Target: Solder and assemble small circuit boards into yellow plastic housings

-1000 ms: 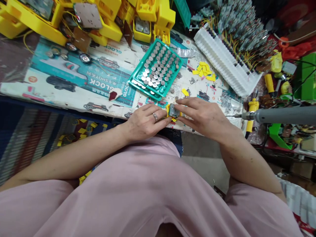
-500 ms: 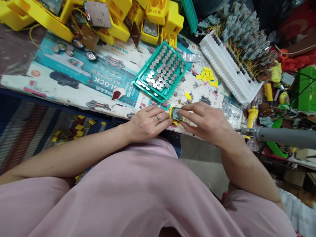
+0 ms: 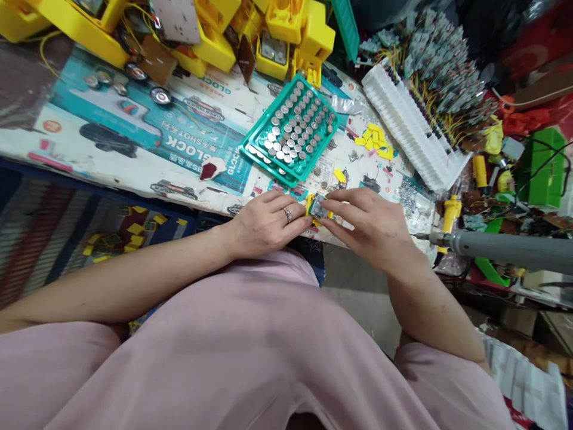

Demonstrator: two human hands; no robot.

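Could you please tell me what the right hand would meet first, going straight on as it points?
The right hand would probably meet the small yellow-and-grey piece first, which it seems to touch; beyond that comes the left hand, though depth is unclear.

Smooth yellow plastic case (image 3: pixel 309 203), glossy green plastic tray (image 3: pixel 306 171), shiny metal discs (image 3: pixel 280 155), smooth printed tabletop (image 3: pixel 111 166), matt pink cloth shirt (image 3: pixel 250 340), matt ridged white block (image 3: pixel 405 126)

Upper left: yellow boxes (image 3: pixel 217 51) heaped along the far side of a printed table cover (image 3: pixel 188 156). Upper right: a slanting white foam block (image 3: pixel 407 130), grey parts (image 3: pixel 441 65) crowded behind it. Right: a green bin (image 3: pixel 544 173). Lower left: striped sheeting (image 3: pixel 38 233).
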